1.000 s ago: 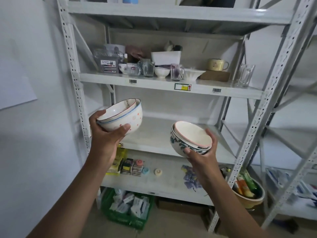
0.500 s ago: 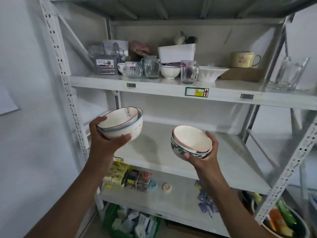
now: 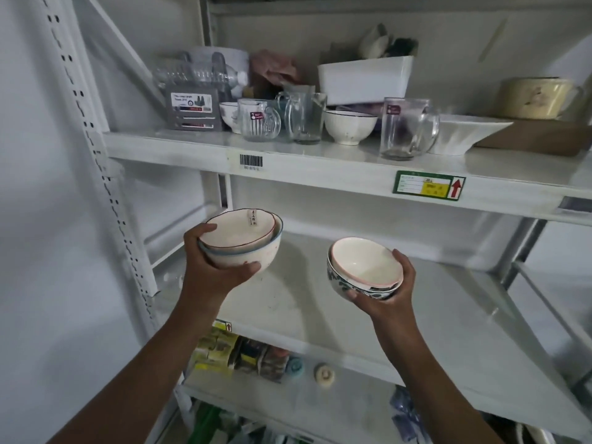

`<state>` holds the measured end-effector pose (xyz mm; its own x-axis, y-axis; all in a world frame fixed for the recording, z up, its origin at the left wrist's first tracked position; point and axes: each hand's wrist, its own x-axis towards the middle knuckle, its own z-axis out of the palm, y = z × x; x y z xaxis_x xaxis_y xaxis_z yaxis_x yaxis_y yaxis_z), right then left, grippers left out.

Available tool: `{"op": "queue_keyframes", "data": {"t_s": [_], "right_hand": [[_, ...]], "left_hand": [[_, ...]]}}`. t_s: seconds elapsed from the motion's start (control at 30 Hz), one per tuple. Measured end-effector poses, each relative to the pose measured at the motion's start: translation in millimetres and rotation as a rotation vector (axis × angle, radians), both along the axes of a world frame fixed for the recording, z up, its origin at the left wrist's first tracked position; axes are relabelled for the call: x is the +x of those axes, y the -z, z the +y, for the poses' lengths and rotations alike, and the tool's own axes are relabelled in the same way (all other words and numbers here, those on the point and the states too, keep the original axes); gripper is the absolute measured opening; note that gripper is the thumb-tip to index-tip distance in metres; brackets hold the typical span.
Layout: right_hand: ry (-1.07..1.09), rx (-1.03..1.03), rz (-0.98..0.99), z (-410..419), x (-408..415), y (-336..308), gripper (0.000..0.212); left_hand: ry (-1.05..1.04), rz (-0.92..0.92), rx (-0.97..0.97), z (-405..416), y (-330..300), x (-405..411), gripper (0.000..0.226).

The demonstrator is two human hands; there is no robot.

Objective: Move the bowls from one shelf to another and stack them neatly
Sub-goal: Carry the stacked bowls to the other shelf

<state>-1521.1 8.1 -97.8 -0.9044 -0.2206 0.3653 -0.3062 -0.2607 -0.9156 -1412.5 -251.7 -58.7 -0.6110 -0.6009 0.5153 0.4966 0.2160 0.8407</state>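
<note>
**Two hands, two bowls each, in front of the middle shelf**

Left hand (image 3: 211,270) grips a nested pair: dark-rimmed bowl (image 3: 238,230) sitting inside a blue-rimmed bowl (image 3: 256,254). Thumb hooked over the near rim, fingers curled under the base.

Right hand (image 3: 392,293) grips a second nested pair: pink-rimmed bowl (image 3: 365,262) inside a blue-patterned bowl (image 3: 339,283), tilted toward the viewer. Four bowls in hand altogether, both pairs held apart, above the middle shelf (image 3: 416,315), not touching it.

Upper shelf (image 3: 320,165): two more white bowls counted, a small footed bowl (image 3: 349,126) and a wide ribbed bowl (image 3: 464,133); three glass mugs (image 3: 407,128); one yellow mug (image 3: 538,97), partly cut off at right.

Lower shelf (image 3: 352,395): small packets, blurred, count unclear. Items behind the glasses are too crowded to make out.
</note>
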Motion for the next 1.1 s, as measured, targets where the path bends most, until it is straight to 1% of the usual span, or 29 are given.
{"op": "queue_keyframes", "data": {"t_s": [0.17, 0.3, 0.37, 0.53, 0.7, 0.9, 1.0, 1.1], "right_hand": [[0.082, -0.029, -0.027, -45.1, -38.1, 15.0, 0.101], [0.137, -0.028, -0.038, -74.0, -64.5, 26.9, 0.103], [0.154, -0.026, -0.047, -85.7, -76.8, 32.7, 0.100], [0.173, -0.012, -0.116, -106.6, -107.9, 46.1, 0.100], [0.217, 0.062, -0.137, -121.0, -146.7, 71.2, 0.103], [0.292, 0.174, -0.187, -138.8, -189.0, 123.2, 0.104], [0.300, 0.241, -0.214, -144.7, -205.3, 151.4, 0.102], [0.285, 0.291, -0.245, -147.9, -220.1, 173.2, 0.104]], "left_hand": [[0.000, -0.039, -0.059, -38.6, 19.0, -51.9, 0.085], [0.060, -0.057, -0.050, -60.1, 29.7, -90.7, 0.083], [0.078, -0.076, -0.053, -69.4, 38.2, -107.6, 0.085], [0.070, -0.137, -0.035, -79.7, 58.1, -147.0, 0.086], [0.031, -0.186, 0.007, -78.0, 89.8, -180.3, 0.085], [-0.063, -0.261, 0.076, -67.9, 148.1, -215.9, 0.090], [-0.095, -0.305, 0.100, -65.6, 174.5, -231.0, 0.090], [-0.104, -0.334, 0.096, -64.6, 193.3, -242.8, 0.087]]}}
